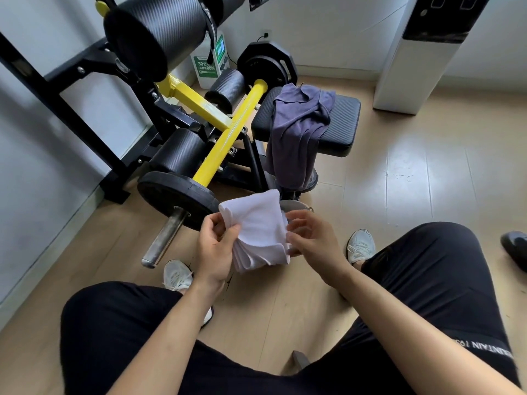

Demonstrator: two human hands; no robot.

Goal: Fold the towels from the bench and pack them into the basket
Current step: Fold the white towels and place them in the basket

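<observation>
Left hand (216,246) and right hand (313,242) clamp fingers on half-folded white towel (256,229) near the bench (342,124); purple towel (299,129) on bench unfolded, basket unseen.

Yellow bar (229,134); black weight plate (171,192)

Both arms are bare and reach forward from the bottom of the view, meeting at the middle. The left forearm (171,323) rises from the lower left, its wrist nearly straight. The left hand (216,246) is turned palm inward, and its thumb and curled fingers pinch the left edge of a towel (256,223). The right forearm (385,309) comes in from the lower right, bent slightly at the wrist. The right hand (310,238) shows its back and thumb side, with its fingers curled around the towel's right edge. The hands are close together at the same height, not touching.
</observation>
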